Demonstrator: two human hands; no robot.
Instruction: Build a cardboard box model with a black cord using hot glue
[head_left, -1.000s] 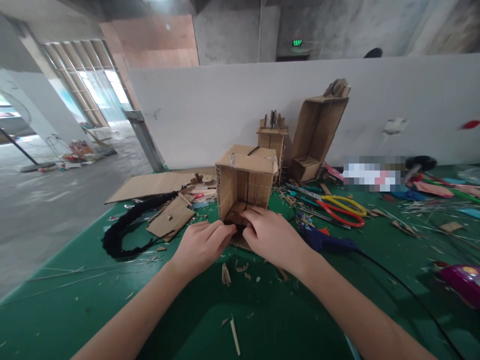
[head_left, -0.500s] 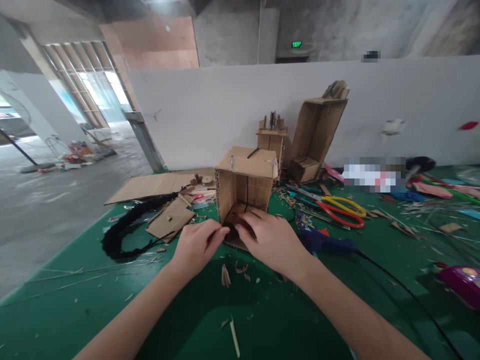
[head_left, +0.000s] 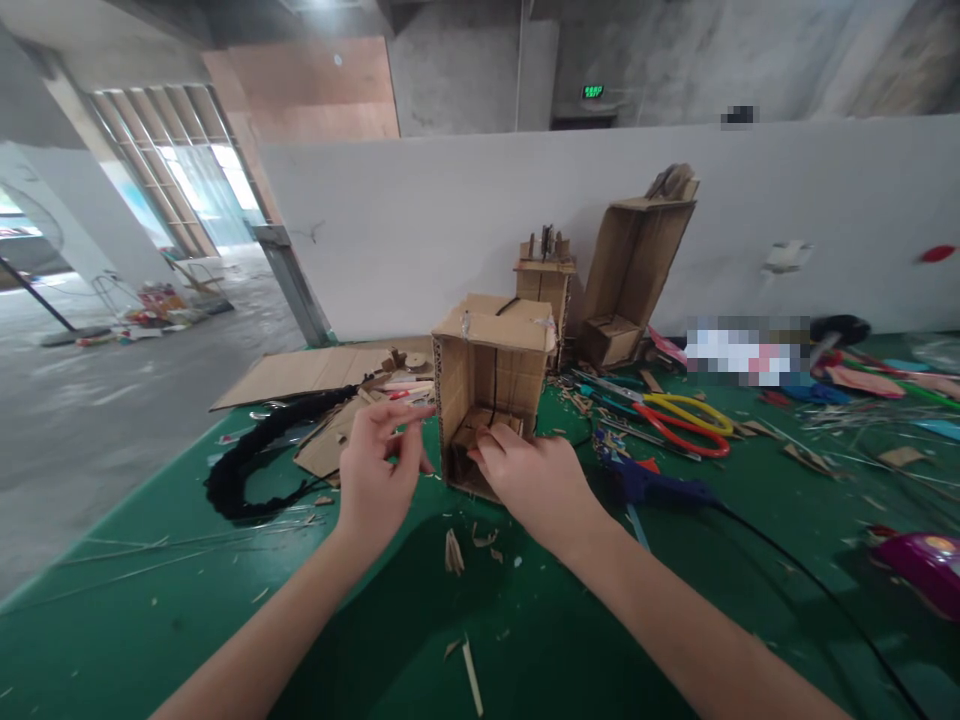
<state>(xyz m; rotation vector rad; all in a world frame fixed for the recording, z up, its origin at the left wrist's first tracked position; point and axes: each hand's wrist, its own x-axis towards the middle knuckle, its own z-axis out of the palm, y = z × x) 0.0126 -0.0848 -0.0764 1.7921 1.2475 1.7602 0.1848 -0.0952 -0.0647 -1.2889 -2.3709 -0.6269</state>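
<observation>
An open-fronted cardboard box stands upright on the green table, with a black cord running down inside it. My right hand reaches into the lower front opening, its fingers pinched together at a small cardboard piece inside. What exactly the fingertips grip is hidden. Just left of the box, my left hand is raised with its fingers apart and nothing between them; its fingertips are near the box's left wall.
Red-handled scissors and a blue glue gun with its cable lie right of the box. A black fuzzy strip curves at left. Taller cardboard structures stand behind. Scraps and a light stick lie in front.
My left hand has moved left, away from the box's front opening, and its fingers have spread. My right hand stays at the opening, its fingers now drawn together, and the inner cardboard piece shows more.
</observation>
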